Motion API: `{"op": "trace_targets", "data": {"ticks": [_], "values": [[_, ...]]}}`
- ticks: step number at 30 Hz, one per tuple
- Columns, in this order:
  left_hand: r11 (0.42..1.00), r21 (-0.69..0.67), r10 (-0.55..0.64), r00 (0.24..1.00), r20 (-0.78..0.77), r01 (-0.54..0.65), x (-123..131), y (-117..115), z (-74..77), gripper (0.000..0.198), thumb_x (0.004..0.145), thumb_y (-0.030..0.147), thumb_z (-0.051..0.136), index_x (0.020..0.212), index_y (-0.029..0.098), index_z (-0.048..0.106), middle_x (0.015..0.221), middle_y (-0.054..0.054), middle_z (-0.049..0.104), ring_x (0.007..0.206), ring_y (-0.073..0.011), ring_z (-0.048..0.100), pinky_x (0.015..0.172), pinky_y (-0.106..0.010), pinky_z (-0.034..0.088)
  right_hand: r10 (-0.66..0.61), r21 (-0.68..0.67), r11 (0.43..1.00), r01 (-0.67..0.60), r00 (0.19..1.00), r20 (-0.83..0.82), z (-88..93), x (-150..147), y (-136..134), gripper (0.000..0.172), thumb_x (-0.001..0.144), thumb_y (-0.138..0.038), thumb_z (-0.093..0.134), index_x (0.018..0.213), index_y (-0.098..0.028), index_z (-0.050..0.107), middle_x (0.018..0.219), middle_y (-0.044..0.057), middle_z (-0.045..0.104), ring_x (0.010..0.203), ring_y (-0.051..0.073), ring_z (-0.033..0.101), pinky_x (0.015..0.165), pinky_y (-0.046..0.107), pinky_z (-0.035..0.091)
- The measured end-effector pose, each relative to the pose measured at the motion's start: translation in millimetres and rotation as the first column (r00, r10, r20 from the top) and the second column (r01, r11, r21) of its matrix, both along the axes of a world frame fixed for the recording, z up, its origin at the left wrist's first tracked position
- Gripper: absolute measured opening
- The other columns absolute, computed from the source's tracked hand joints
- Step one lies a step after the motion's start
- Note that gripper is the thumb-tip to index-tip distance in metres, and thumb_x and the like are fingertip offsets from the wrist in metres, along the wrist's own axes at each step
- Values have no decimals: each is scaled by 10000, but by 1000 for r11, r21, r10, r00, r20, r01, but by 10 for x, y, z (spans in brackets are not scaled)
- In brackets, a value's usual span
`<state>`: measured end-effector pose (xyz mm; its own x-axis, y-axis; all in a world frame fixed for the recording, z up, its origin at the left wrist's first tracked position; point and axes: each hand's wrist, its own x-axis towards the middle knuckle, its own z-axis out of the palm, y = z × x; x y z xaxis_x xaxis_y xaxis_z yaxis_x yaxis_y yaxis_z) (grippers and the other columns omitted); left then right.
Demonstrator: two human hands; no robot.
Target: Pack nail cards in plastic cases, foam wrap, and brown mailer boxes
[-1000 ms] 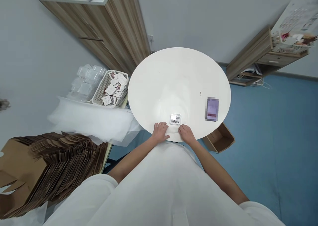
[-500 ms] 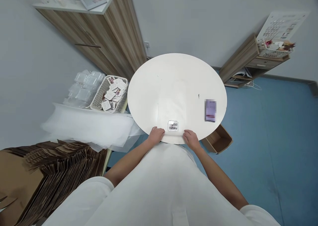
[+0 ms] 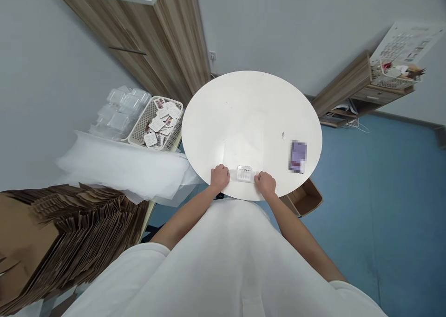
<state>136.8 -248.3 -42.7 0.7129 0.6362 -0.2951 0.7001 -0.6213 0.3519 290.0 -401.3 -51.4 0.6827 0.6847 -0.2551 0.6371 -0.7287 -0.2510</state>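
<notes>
Presently, we locate the small clear case [image 3: 244,169] between our two hands, near the closest edge of the round white table [image 3: 251,103]. With fingers curled, our left hand [image 3: 220,177] and our right hand [image 3: 265,184] grasp opposite sides of a translucent sheet [image 3: 234,175], which overlaps the near part of the case; both hands sit just beside it.

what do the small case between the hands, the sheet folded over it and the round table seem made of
Small case: likely clear, glossy plastic; its rim glints and dark contents show.
Sheet: thin, translucent, whitish, perhaps foam wrap or film; the case shows hazily through its fold.
Round table: smooth white top with faint sheen, perhaps laminate; core hidden.
</notes>
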Motion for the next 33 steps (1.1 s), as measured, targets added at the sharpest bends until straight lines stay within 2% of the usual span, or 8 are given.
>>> {"op": "trace_targets", "data": {"ticks": [4,6,10,16,19,24,30,33], "values": [[995,70,-76,981,180,64,8,-65,11,326,775,74,405,1037,207,545,1178,-125,492,1103,-271,434,899,-431,286,56,142,986,-86,978,200,-6,-55,32,201,803,-206,418,966,-174,531,1014,156,566,907,265,505,733,384,348],[984,57,-178,953,244,169,13,-77,16,378,769,22,372,1021,242,548,1231,-93,478,1156,-248,408,947,-435,242,192,150,963,-225,959,209,2,-54,44,248,794,-115,407,996,-191,530,1166,155,516,1034,276,464,828,423,317],[908,46,-415,877,241,417,42,-69,28,330,794,31,352,904,257,565,1255,-47,489,1218,-204,373,994,-428,206,494,103,854,-511,856,150,27,-20,40,297,799,-31,349,911,-220,549,1305,89,456,1193,247,382,942,448,251],[857,79,-512,824,243,509,63,-46,81,247,705,135,526,943,199,545,1384,-93,348,1312,-251,227,1032,-440,155,609,125,777,-617,787,100,88,35,8,161,786,-197,480,939,-190,530,1405,108,329,1306,274,242,1007,490,194],[851,55,-523,830,193,523,105,-51,93,349,655,267,627,979,188,525,1386,-123,336,1286,-280,268,1021,-432,187,627,112,769,-629,777,56,97,51,70,257,751,-319,560,962,-178,514,1396,148,325,1282,294,283,988,483,247],[839,57,-545,835,78,542,218,-51,126,320,686,286,589,975,173,512,1281,-133,445,1171,-256,413,977,-392,253,622,73,781,-620,783,-2,131,40,179,247,740,-281,564,949,-163,502,1291,171,429,1098,274,471,893,404,360],[792,-83,-602,796,58,605,171,-33,274,287,647,374,557,858,184,515,831,-50,602,765,-217,565,735,-328,380,609,81,793,-604,778,-156,346,-89,43,226,763,-377,483,881,-185,471,865,58,589,792,206,542,771,338,381],[779,-133,-607,790,84,613,133,-24,321,266,663,361,534,864,190,509,711,-11,588,672,-188,551,712,-312,377,576,99,817,-568,798,-175,423,-143,-28,199,794,-375,439,868,-192,466,850,51,593,827,203,531,807,344,358]]}}
